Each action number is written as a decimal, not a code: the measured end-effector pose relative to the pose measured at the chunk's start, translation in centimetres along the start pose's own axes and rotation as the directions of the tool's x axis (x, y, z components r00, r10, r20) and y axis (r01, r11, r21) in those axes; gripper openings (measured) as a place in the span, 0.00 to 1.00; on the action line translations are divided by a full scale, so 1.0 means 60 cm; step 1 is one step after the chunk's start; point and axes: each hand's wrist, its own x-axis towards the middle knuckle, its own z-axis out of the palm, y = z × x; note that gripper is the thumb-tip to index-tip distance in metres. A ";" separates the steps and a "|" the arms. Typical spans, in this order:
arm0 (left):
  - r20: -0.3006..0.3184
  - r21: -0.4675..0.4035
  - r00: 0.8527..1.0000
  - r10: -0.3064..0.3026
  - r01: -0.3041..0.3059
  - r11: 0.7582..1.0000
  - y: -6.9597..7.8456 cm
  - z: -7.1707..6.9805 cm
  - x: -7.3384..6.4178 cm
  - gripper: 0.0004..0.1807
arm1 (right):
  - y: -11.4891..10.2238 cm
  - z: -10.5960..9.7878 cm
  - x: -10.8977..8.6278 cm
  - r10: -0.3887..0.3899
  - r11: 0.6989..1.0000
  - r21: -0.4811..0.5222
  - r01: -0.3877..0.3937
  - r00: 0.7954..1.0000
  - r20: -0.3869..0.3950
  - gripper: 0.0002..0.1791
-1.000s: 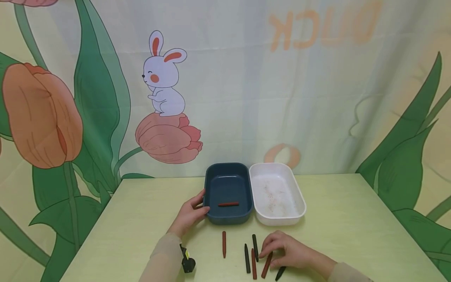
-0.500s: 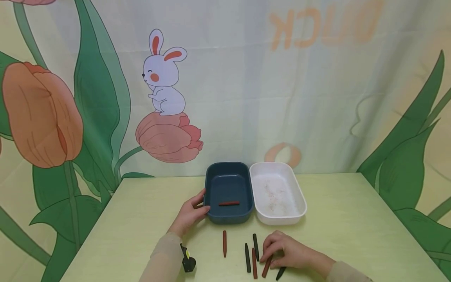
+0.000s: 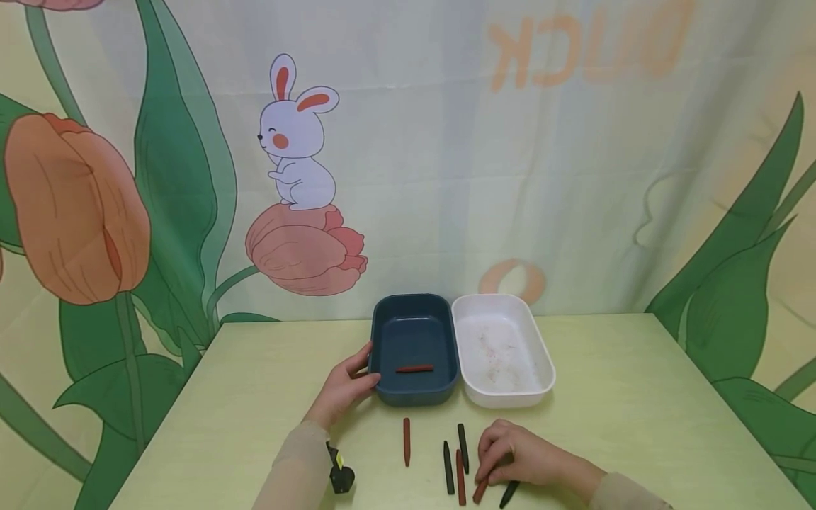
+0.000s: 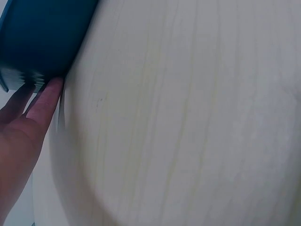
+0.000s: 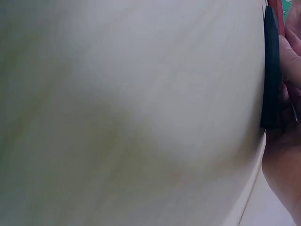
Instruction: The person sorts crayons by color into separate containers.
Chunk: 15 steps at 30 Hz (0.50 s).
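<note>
My left hand (image 3: 344, 391) rests on the left side of a dark blue tray (image 3: 414, 399), thumb near its front corner. In the left wrist view, straight fingers (image 4: 49, 101) touch the tray's wall. A red-brown crayon (image 3: 414, 368) lies inside it. My right hand (image 3: 519, 453) pinches another red-brown crayon (image 3: 481, 491) low over the table. Beneath that hand a black crayon (image 3: 508, 494) is partly hidden; the right wrist view shows a black crayon (image 5: 270, 70) close beside the thumb.
A white tray (image 3: 545, 382) with faint smudges inside stands right of the blue one. Between the hands lie a lone red-brown crayon (image 3: 406, 443), two black crayons (image 3: 448, 467) and a red-brown one (image 3: 460, 478). A patterned curtain (image 3: 408, 177) hangs behind the table.
My right hand's fingertips have shifted slightly down the red-brown crayon, covering its upper end. The left hand and both trays stay in place.
</note>
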 end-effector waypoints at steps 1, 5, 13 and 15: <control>-0.001 0.002 1.000 -0.001 0.001 1.000 0.000 0.000 0.000 0.37 | -0.001 0.000 0.000 0.012 1.000 0.009 -0.012 1.000 0.002 0.08; -0.003 0.003 1.000 -0.002 0.002 1.000 0.001 0.000 0.000 0.37 | -0.005 -0.002 0.002 0.061 0.996 0.061 -0.061 0.998 0.016 0.08; 0.018 -0.018 1.000 0.022 -0.021 1.000 0.001 -0.001 -0.003 0.38 | -0.008 -0.006 0.012 0.046 0.992 0.117 -0.047 0.999 0.012 0.08; 0.015 -0.014 1.000 0.014 -0.014 1.000 0.003 0.000 -0.004 0.38 | -0.008 -0.009 0.015 0.030 0.991 0.134 -0.031 1.000 0.009 0.08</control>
